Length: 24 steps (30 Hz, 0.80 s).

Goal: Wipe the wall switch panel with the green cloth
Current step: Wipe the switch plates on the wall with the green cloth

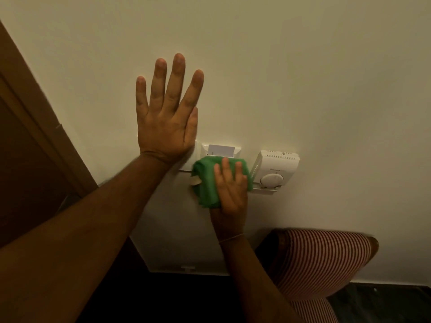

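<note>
The white wall switch panel point(236, 150) is mounted mid-wall, with a key card standing in its top slot. Most of its face is hidden by the bunched green cloth point(205, 180). My right hand point(231, 187) presses the cloth flat against the panel, fingers pointing up. My left hand point(166, 108) lies flat on the bare wall just left of and above the panel, fingers spread, holding nothing; its heel touches the panel's left edge.
A white thermostat point(274, 169) with a round dial is fixed right beside the panel, touching the cloth's right side. A brown door frame point(35, 127) runs along the left. A red-and-white striped chair back point(321, 259) stands below right against the wall.
</note>
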Available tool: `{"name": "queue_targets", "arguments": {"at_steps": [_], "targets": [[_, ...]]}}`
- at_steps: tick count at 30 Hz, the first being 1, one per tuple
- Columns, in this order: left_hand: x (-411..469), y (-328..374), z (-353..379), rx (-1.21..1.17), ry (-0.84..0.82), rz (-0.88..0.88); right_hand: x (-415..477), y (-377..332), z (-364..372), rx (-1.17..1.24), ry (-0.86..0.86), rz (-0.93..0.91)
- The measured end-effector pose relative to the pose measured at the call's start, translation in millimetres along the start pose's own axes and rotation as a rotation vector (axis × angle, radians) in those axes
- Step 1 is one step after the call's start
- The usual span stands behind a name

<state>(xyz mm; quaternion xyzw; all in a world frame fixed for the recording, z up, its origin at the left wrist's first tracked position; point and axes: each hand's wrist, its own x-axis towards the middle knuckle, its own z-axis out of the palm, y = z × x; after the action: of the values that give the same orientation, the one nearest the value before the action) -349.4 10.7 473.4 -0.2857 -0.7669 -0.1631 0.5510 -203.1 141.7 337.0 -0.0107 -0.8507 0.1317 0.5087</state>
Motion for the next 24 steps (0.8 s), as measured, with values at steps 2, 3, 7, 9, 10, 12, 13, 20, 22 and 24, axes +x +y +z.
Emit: {"name": "queue_targets", "arguments": {"at_steps": [2,3,7,9,10,12,13,20,22,24], "targets": [[1,1,0,0.0,0.001,0.008,-1,1,-3,0.007,0.046,0.102],[1,1,-1,-0.001,-0.001,0.008,1,-4,0,0.026,0.056,0.125],[0,1,0,-0.016,0.006,0.004,12,-33,21,0.099,-0.003,-0.002],[1,0,1,-0.004,0.012,0.015,16,-34,26,0.106,-0.055,-0.071],[1,1,1,-0.006,0.01,0.019,16,-29,24,0.088,-0.066,-0.1],[2,1,-1,-0.005,-0.002,0.022,14,-15,15,0.053,-0.074,-0.152],[2,1,-2,-0.006,-0.013,0.017,11,-8,8,0.048,-0.076,-0.145],[5,0,-8,0.024,-0.069,0.016,6,-16,4,0.08,0.048,0.136],[3,0,-8,0.021,-0.064,0.017,9,-30,16,0.079,-0.003,0.033],[2,0,-6,0.032,-0.048,0.025,12,-36,25,0.07,-0.08,-0.1]]}}
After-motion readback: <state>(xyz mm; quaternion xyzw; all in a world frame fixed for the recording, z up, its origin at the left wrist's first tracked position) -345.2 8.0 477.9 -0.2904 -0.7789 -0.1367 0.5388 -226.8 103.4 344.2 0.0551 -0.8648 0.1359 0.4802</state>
